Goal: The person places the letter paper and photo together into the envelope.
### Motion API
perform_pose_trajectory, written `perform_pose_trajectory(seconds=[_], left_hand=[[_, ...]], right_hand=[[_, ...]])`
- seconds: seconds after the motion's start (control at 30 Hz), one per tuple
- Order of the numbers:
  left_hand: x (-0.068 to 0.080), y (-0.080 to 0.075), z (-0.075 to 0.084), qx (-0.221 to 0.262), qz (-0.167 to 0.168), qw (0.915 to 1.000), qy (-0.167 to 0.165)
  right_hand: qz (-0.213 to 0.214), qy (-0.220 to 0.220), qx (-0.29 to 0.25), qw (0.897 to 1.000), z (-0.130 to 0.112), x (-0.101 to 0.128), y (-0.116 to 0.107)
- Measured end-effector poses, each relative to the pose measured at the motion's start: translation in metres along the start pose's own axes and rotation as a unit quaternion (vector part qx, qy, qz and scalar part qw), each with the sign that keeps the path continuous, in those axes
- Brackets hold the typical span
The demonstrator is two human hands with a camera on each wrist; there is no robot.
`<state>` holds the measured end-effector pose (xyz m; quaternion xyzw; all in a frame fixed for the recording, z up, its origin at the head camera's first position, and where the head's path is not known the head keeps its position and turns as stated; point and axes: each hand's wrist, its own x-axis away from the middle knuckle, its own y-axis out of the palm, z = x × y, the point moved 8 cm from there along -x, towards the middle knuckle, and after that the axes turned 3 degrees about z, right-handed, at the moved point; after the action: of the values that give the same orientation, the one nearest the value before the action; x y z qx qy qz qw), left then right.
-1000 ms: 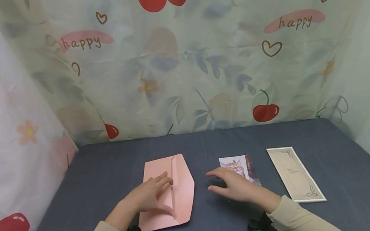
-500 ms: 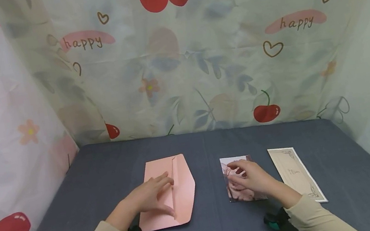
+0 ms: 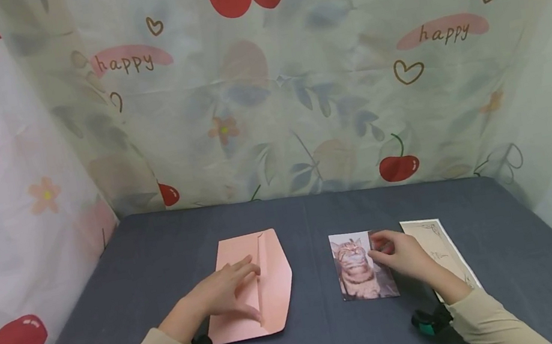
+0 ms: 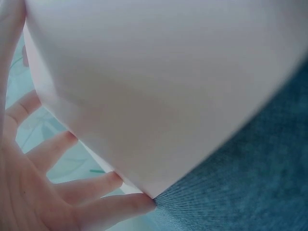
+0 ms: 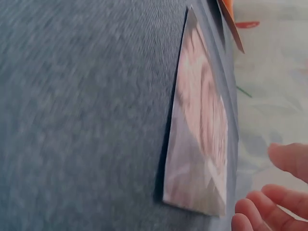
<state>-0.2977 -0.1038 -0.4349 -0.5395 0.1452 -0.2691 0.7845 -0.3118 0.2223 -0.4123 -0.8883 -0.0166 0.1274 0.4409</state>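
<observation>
A pink envelope (image 3: 277, 281) lies left of centre, its pointed flap unfolded to the right. My left hand (image 3: 227, 290) is over it, fingers spread; in the left wrist view the fingertips (image 4: 139, 203) are right at the edge of the envelope (image 4: 144, 96). Right of centre lies a cat photo (image 3: 356, 274), flat on the dark cloth. My right hand (image 3: 405, 257) hovers by the photo's right edge, fingers loosely bent and holding nothing. The right wrist view has its fingers (image 5: 272, 207) past the near end of the photo (image 5: 199, 120).
A cream card (image 3: 444, 247) with ornate corners lies at the right, partly hidden under my right hand and forearm. The dark cloth (image 3: 315, 342) covers the table. A cherry-printed curtain (image 3: 265, 107) hangs behind and along both sides.
My right hand has moved right across the photo, from its left side to its right edge, uncovering the cat. My left hand has stayed on the envelope.
</observation>
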Motion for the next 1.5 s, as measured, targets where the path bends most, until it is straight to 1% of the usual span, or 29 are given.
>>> perform_pose_trajectory(seconds=[0.27, 0.47, 0.53, 0.67, 0.7, 0.77, 0.9, 0.97, 1.2, 1.5], left_hand=[[0.001, -0.002, 0.001, 0.001, 0.002, 1.0000, 0.004], [0.001, -0.003, 0.001, -0.001, 0.003, 1.0000, 0.006], [0.000, -0.003, 0.001, 0.000, 0.003, 1.0000, 0.006], [0.000, -0.002, 0.000, 0.003, 0.001, 1.0000, 0.001], [0.000, -0.002, 0.000, 0.004, 0.001, 1.0000, -0.002], [0.000, -0.001, -0.001, 0.007, 0.000, 1.0000, -0.006], [-0.001, -0.001, -0.002, 0.011, -0.001, 0.9999, -0.013], [0.000, -0.001, -0.002, 0.010, -0.002, 0.9999, -0.014], [0.000, 0.000, -0.003, 0.010, -0.002, 0.9999, -0.014], [0.000, 0.001, -0.004, 0.007, -0.003, 0.9997, -0.022]], right_hand=[[-0.001, 0.057, 0.008, 0.998, 0.023, 0.001, -0.003], [-0.013, 0.081, 0.010, 0.997, 0.028, 0.000, -0.003], [-0.021, 0.094, -0.003, 0.995, 0.032, 0.000, -0.001], [-0.036, 0.115, -0.045, 0.992, 0.041, -0.001, 0.004], [-0.036, 0.111, -0.056, 0.992, 0.043, -0.002, 0.005], [-0.041, 0.115, -0.070, 0.990, 0.045, -0.002, 0.007], [-0.048, 0.134, -0.079, 0.987, 0.047, -0.002, 0.010], [-0.052, 0.153, -0.075, 0.984, 0.046, -0.001, 0.010], [-0.050, 0.157, -0.064, 0.984, 0.044, -0.002, 0.011], [-0.047, 0.164, -0.074, 0.983, 0.047, -0.002, 0.014]])
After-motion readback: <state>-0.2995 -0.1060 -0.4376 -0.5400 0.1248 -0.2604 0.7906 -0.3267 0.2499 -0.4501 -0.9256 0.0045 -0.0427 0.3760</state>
